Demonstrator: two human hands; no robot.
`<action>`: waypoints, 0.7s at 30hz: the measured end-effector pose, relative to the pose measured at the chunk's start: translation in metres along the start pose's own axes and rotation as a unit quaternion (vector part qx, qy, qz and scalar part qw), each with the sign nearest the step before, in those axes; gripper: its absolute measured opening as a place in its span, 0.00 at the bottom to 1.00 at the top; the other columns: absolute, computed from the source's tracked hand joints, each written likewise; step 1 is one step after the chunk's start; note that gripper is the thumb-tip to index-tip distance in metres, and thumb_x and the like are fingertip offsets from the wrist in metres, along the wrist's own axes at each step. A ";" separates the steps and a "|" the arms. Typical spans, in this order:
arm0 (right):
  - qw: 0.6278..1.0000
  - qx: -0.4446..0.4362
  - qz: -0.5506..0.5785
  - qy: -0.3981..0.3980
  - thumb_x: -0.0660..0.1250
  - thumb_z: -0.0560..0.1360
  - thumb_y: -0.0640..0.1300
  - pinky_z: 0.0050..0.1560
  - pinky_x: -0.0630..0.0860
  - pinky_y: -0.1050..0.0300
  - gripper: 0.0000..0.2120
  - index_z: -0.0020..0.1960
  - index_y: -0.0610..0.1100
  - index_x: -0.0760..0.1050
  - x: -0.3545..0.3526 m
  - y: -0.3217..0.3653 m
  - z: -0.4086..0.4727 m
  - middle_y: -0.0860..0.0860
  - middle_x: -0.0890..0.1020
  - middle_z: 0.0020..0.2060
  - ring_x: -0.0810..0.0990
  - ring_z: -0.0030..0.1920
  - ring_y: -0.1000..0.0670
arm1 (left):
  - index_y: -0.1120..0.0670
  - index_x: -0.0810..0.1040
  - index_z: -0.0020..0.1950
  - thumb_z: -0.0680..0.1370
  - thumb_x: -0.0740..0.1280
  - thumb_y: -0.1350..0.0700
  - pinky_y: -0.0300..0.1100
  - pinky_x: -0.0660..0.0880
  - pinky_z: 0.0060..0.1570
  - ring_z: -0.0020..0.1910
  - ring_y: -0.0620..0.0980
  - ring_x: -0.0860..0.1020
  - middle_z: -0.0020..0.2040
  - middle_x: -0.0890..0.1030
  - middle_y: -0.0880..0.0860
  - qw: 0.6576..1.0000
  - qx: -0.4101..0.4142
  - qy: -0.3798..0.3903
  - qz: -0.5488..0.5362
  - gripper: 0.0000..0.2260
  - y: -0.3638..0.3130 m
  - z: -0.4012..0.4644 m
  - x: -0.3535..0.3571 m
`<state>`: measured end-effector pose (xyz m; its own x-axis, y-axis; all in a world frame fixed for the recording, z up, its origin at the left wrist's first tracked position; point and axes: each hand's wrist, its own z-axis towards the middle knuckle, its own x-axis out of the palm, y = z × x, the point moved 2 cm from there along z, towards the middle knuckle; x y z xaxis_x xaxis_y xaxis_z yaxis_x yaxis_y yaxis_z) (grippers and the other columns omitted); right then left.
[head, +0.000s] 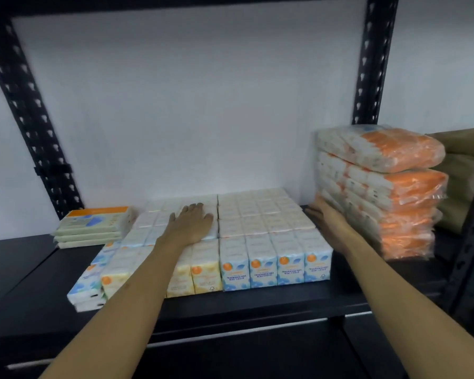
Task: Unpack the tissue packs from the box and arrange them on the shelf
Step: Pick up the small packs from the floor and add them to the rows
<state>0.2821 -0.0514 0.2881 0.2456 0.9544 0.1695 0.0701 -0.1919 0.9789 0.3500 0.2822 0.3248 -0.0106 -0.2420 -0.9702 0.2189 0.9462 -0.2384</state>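
Note:
A block of mini tissue packs (pixel 260 222) stands in rows on the black shelf (pixel 257 299), blue ones at the front right and yellow ones (pixel 205 272) at the front middle. My left hand (pixel 193 222) lies flat with straight fingers on top of the left half of the block. My right hand (pixel 329 217) presses with straight fingers against the lower left side of a tall stack of orange-and-white wrapped tissue bundles (pixel 383 187) at the shelf's right end. The box is out of view.
A low pile of flat green-and-orange tissue packs (pixel 93 225) lies at the back left. Black perforated uprights (pixel 30 113) stand at the left and the right (pixel 372 58), in front of a white wall. Brown paper packages (pixel 460 173) sit behind the orange stack.

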 end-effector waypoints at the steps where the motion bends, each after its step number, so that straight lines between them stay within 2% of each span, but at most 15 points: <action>1: 1.000 0.006 0.010 0.017 0.64 0.79 0.64 0.62 0.77 0.51 0.29 0.67 0.41 0.76 0.005 0.001 0.005 0.46 0.83 0.62 0.82 0.60 0.48 | 0.52 0.50 0.84 0.85 0.48 0.44 0.56 0.44 0.79 0.82 0.51 0.49 0.84 0.51 0.51 1.000 -0.003 -0.001 -0.001 0.28 0.001 0.003 0.002; 2: 1.000 0.007 0.015 0.022 0.67 0.76 0.66 0.60 0.78 0.51 0.31 0.65 0.41 0.77 0.010 0.002 0.011 0.46 0.84 0.60 0.83 0.58 0.48 | 0.52 0.50 0.84 0.85 0.48 0.44 0.56 0.44 0.79 0.82 0.51 0.49 0.84 0.51 0.51 1.000 -0.002 -0.002 0.003 0.28 0.001 0.006 0.004; 4: 0.999 0.011 0.032 0.010 0.72 0.67 0.72 0.63 0.76 0.49 0.45 0.72 0.42 0.73 0.019 0.004 0.025 0.48 0.79 0.69 0.80 0.63 0.47 | 0.52 0.50 0.83 0.85 0.47 0.44 0.56 0.45 0.79 0.82 0.51 0.49 0.84 0.52 0.51 1.000 0.003 -0.007 0.015 0.28 0.002 0.012 0.007; 5: 0.999 0.005 0.043 0.008 0.72 0.66 0.72 0.65 0.74 0.48 0.48 0.75 0.42 0.70 0.023 0.005 0.032 0.49 0.75 0.72 0.78 0.66 0.47 | 0.53 0.50 0.83 0.85 0.47 0.44 0.57 0.45 0.79 0.82 0.51 0.49 0.84 0.51 0.51 1.000 0.004 -0.006 0.021 0.28 0.002 0.014 0.008; 7: 0.998 -0.007 0.063 0.005 0.70 0.71 0.69 0.70 0.72 0.47 0.42 0.74 0.42 0.72 0.028 0.007 0.047 0.48 0.77 0.70 0.78 0.67 0.45 | 0.53 0.48 0.83 0.85 0.45 0.43 0.58 0.45 0.79 0.82 0.51 0.47 0.84 0.49 0.51 0.999 0.003 0.004 0.036 0.28 0.003 0.019 0.011; 10: 0.999 0.003 0.013 0.035 0.73 0.72 0.64 0.65 0.76 0.49 0.29 0.63 0.44 0.81 0.037 0.008 0.058 0.46 0.86 0.55 0.85 0.57 0.46 | 0.53 0.46 0.84 0.85 0.44 0.42 0.59 0.42 0.79 0.82 0.51 0.44 0.84 0.46 0.51 0.999 -0.002 0.014 0.048 0.29 0.005 0.025 0.016; 12: 0.999 -0.007 -0.028 0.016 0.71 0.76 0.59 0.57 0.75 0.55 0.19 0.58 0.46 0.80 0.037 0.010 0.062 0.50 0.85 0.50 0.84 0.50 0.51 | 0.52 0.45 0.84 0.85 0.43 0.42 0.58 0.40 0.79 0.82 0.51 0.43 0.84 0.44 0.51 0.999 -0.006 0.023 0.047 0.29 0.004 0.027 0.016; 14: 0.999 -0.021 -0.035 -0.011 0.70 0.78 0.53 0.57 0.72 0.57 0.09 0.51 0.48 0.78 0.037 0.010 0.067 0.54 0.81 0.47 0.80 0.47 0.55 | 0.52 0.44 0.84 0.85 0.43 0.42 0.58 0.39 0.79 0.82 0.51 0.42 0.84 0.43 0.51 0.998 -0.007 0.031 0.046 0.29 0.003 0.028 0.017; 16: 1.000 -0.013 -0.027 -0.008 0.70 0.79 0.51 0.58 0.72 0.56 0.06 0.48 0.49 0.77 0.041 0.012 0.063 0.52 0.81 0.47 0.80 0.47 0.54 | 0.53 0.43 0.83 0.85 0.43 0.42 0.58 0.39 0.79 0.82 0.52 0.41 0.84 0.42 0.52 0.998 -0.008 0.037 0.046 0.29 0.002 0.029 0.018; 20: 1.000 0.016 -0.027 0.002 0.68 0.80 0.53 0.52 0.74 0.57 0.10 0.50 0.46 0.77 0.042 0.010 0.060 0.51 0.81 0.48 0.80 0.47 0.52 | 0.53 0.43 0.84 0.85 0.42 0.42 0.59 0.39 0.79 0.82 0.53 0.41 0.84 0.42 0.52 0.998 -0.008 0.035 0.047 0.29 0.003 0.032 0.019; 21: 0.999 0.018 -0.026 -0.001 0.68 0.80 0.54 0.53 0.73 0.58 0.11 0.52 0.45 0.77 0.042 0.010 0.059 0.51 0.81 0.47 0.79 0.47 0.53 | 0.53 0.44 0.84 0.85 0.42 0.42 0.59 0.39 0.79 0.82 0.53 0.41 0.84 0.42 0.52 0.998 -0.007 0.035 0.044 0.29 0.003 0.032 0.019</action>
<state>0.3502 -0.0271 0.2986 0.2421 0.9630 0.1183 0.1177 -0.1502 0.9816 0.3813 0.2735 0.3069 -0.0595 -0.1419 -0.9881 0.2088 0.9662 -0.1514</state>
